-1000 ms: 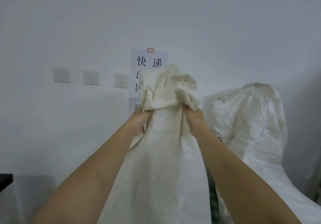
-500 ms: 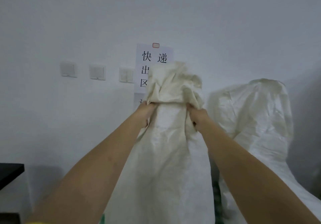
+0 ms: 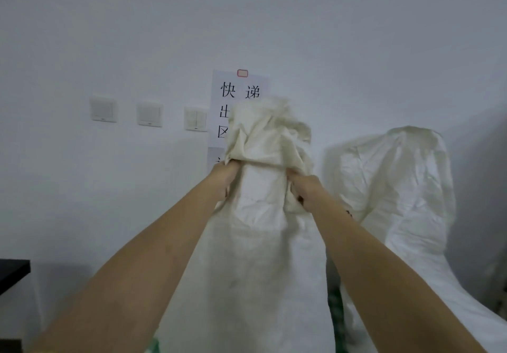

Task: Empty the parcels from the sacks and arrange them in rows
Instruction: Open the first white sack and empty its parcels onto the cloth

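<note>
- Gripping the sack (image 3: 258,256) by its bunched top, your left hand (image 3: 223,180) and right hand (image 3: 306,191) hold it raised before the wall (image 3: 329,37).
- Your second sack (image 3: 397,188) stands just right, against that wall.

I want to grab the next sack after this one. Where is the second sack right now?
In the head view the second sack stands at the right against the wall, just beyond the right hand and beside the held sack.
</note>
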